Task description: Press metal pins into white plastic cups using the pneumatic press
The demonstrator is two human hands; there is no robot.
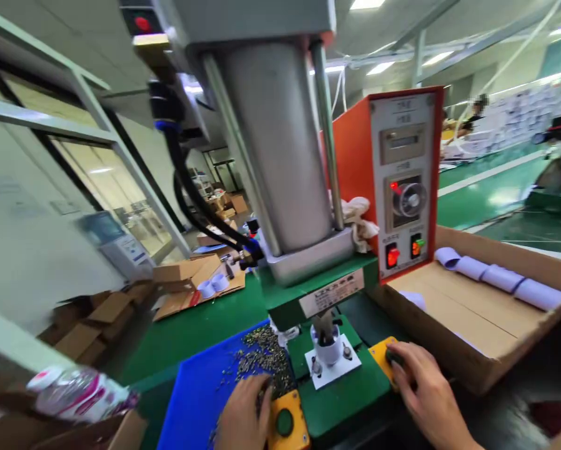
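My left hand [245,409] is closed in a pinch at the edge of a blue tray [182,400] holding many small metal pieces [264,353]; what lies between the fingertips is hidden. Right beside it is a yellow button box [297,434] with a green push button [284,422]. My right hand [425,390] curls its fingers over the dark push button [393,357] of a second yellow box [378,351]. Between my hands, a white ring-shaped piece [328,350] stands upright on the white plate [333,375] of a green press [346,406], around the tool tip.
The press cylinder [275,144] rises ahead, with black hoses on its left. An orange control box [350,144] stands behind it. On the right, a cardboard box [477,312] contains white rolls [500,278]. A bottle [81,394] lies at the lower left.
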